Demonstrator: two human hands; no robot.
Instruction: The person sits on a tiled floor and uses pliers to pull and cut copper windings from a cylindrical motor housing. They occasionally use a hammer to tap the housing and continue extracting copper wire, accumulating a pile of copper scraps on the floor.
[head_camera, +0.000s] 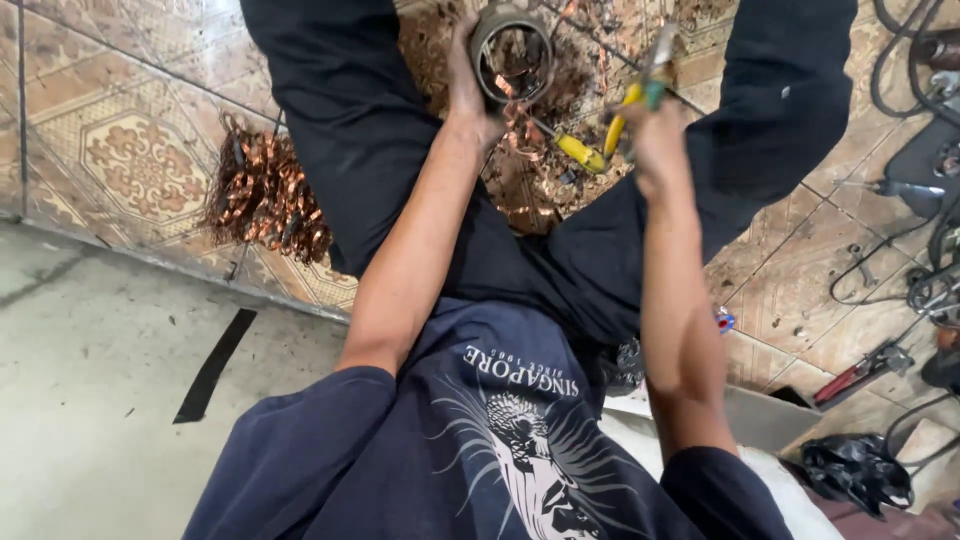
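Note:
I sit on a tiled floor with my legs in dark trousers spread apart. My left hand (466, 88) grips the rim of a round metal cylinder (512, 52), which is hollow and has copper wire scraps inside. My right hand (655, 140) is closed on pliers with yellow handles (607, 135), held just right of the cylinder with the jaws pointing up. Loose copper scraps (530, 180) lie on the floor between my legs, under both hands.
A bundle of pulled copper wire (265, 198) lies on the patterned tiles (140, 160) beside my left leg. At the right are black cables (930, 270), a screwdriver (900, 187), a red-handled tool (862, 370) and a black plastic bag (855, 472). A grey concrete floor (90, 380) lies at the lower left.

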